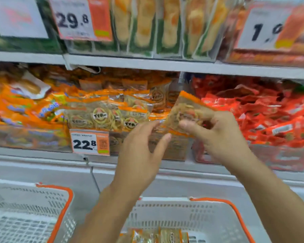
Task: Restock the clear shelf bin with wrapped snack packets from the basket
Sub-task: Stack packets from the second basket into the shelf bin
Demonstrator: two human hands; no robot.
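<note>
1. Head view: the right hand [216, 135] pinches an orange-edged snack packet [186, 113], tilted, in front of the clear shelf bin [170, 149], above its front wall.
2. The left hand [142, 148] reaches up beside it, fingers loosely extended, fingertips near the packet's lower corner; contact cannot be told through the blur.
3. Like packets [109, 113] already pile in the bin behind the 22.8 price tag [89, 142].
4. Best handling, as a judgement: square the packet with both hands, lift it over the front wall, and lay it label-forward at the emptier right end.
5. More packets wait in the white basket [209, 216] below.
</note>
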